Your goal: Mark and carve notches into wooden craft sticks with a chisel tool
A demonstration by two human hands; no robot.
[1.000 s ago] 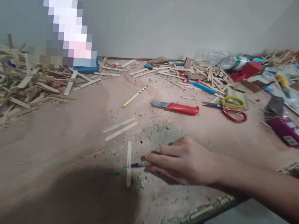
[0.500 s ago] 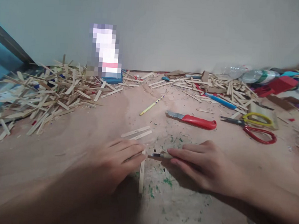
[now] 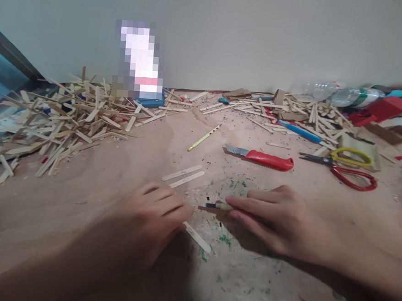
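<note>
My left hand [image 3: 158, 216] is closed over one end of a wooden stick [image 3: 198, 238], which slants out toward the lower right. Between the fingers of my right hand [image 3: 268, 215] is the light handle of a small craft knife [image 3: 214, 206], its blade pointing left, short of my left fingers. Two marked sticks [image 3: 187, 178] lie side by side just beyond my left hand. Farther off are a yellow pencil [image 3: 203, 139] and a red-handled utility knife [image 3: 269, 160] with its blade out.
Scissors [image 3: 354, 156] with yellow and red handles lie at the right, near a blue tool [image 3: 300, 131]. Loose sticks [image 3: 89, 120] are heaped at the left. Plastic bottles [image 3: 346, 94] rest against the wall. A blurred upright screen [image 3: 140, 59] stands at the back.
The stick at my left hand has turned from nearly upright in view to slanting lower right. My left fingers have curled back slightly. My right hand has barely moved.
</note>
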